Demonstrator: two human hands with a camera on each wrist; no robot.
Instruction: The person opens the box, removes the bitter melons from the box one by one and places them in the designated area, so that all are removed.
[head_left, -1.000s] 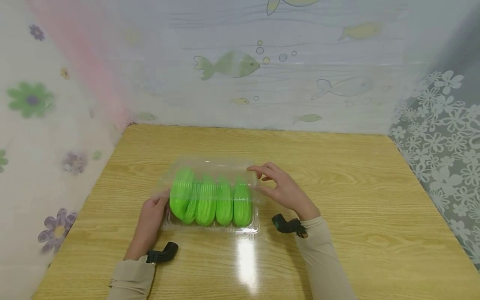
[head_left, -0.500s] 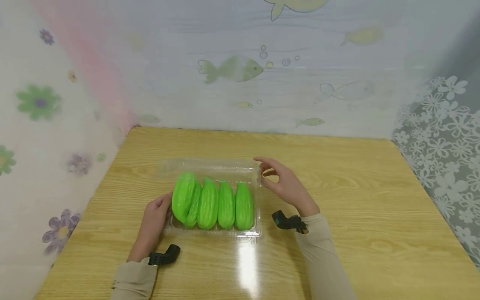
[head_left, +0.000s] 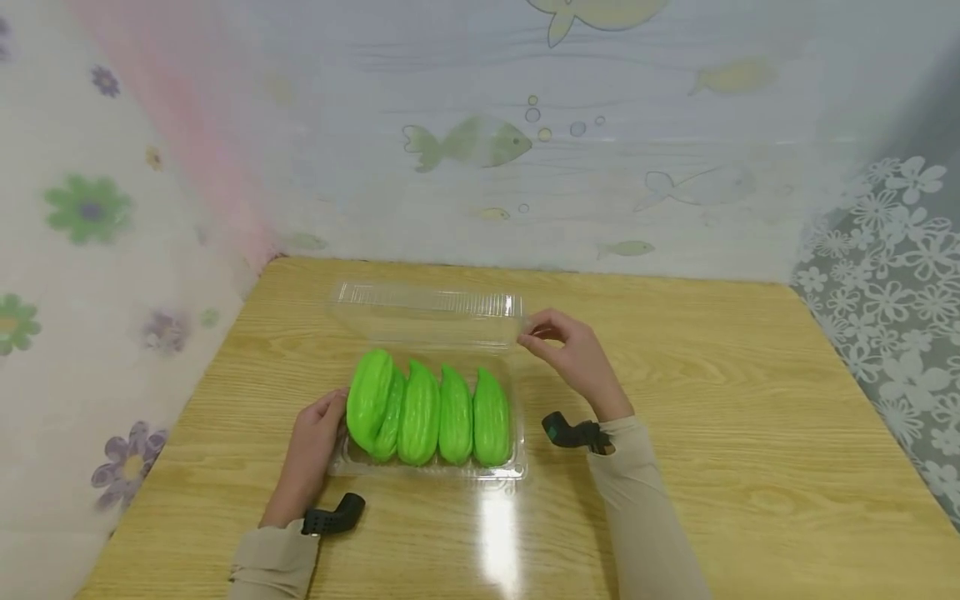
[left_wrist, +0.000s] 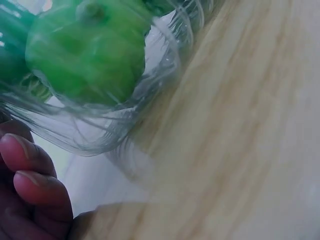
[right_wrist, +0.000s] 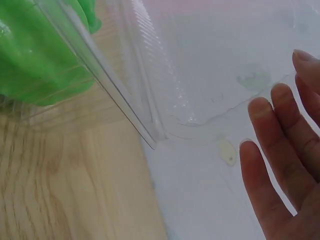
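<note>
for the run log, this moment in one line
left hand: at clear base; right hand: at edge of lid; lid: tilted open; green pieces: in base

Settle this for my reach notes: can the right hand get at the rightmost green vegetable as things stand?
Probably yes: the clear lid is raised at the back, leaving the rightmost green vegetable uncovered, though the right hand seems to pinch the lid and would need freeing.

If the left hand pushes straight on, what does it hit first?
The clear container: its left end sits right at the left hand, apparently touching. Just inside that wall is the leftmost green vegetable.
</note>
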